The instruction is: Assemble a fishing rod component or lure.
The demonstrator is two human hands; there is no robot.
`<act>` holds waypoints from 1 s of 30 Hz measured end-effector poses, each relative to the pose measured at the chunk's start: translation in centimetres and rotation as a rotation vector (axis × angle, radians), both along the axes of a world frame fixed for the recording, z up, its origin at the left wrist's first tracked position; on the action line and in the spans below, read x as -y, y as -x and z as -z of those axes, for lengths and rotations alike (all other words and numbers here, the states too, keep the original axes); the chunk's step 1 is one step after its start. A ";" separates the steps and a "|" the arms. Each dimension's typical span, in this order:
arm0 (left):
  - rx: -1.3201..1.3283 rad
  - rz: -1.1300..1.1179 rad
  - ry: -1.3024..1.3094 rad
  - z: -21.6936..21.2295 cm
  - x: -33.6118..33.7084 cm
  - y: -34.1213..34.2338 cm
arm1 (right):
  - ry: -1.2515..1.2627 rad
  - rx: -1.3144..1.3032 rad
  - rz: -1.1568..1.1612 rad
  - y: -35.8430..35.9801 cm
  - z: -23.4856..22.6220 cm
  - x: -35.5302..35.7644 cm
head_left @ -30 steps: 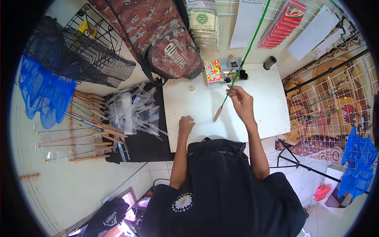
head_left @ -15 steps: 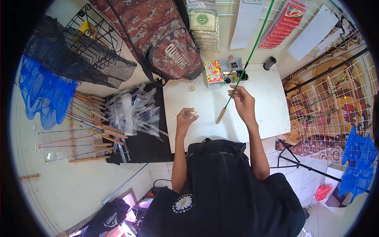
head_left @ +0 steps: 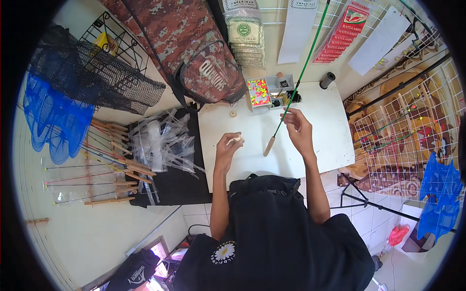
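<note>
My right hand is closed, thumb and fingertips pinching a thin green fishing rod a little above its pale handle. The rod slants over the white table, handle end toward me, far end running up past the top of the view. My left hand is closed to the left of the handle. Between its thumb and fingers is a small whitish piece, too small to make out. Beyond it a small pale round spool rests on the table.
A grey compartment box and a tray of bright small pieces stand at the table's back. A camouflage bag leans behind. Left lie clear plastic sleeves and rods with wooden handles. A dark cylinder stands back right.
The view has shifted slightly. My left hand has turned a little, showing more of the whitish piece. The right hand stays at the rod.
</note>
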State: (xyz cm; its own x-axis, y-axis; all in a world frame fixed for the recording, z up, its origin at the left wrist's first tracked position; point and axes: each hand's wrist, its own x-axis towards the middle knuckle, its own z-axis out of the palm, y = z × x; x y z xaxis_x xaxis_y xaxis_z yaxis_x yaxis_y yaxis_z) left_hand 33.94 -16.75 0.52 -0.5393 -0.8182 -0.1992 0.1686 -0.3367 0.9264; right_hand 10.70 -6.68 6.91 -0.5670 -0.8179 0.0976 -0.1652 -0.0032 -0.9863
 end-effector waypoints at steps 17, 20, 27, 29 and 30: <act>0.007 0.123 0.320 -9.2 -2.0 2.4 | 0.294 -0.235 0.014 -5.0 -2.6 -2.0; -0.019 0.148 0.423 -10.5 -2.2 2.2 | 0.209 0.042 -0.282 -7.7 -4.3 -0.8; -0.026 -0.003 0.448 -12.1 -2.2 1.1 | 0.015 0.249 -0.574 -7.6 -4.1 -0.8; -0.114 -0.115 0.271 -12.3 -2.3 1.0 | -0.180 -0.042 -0.528 -7.2 -5.3 -1.0; -0.179 -0.127 0.195 -12.3 -2.0 0.9 | -0.113 -0.002 -0.472 -7.6 -5.9 -1.2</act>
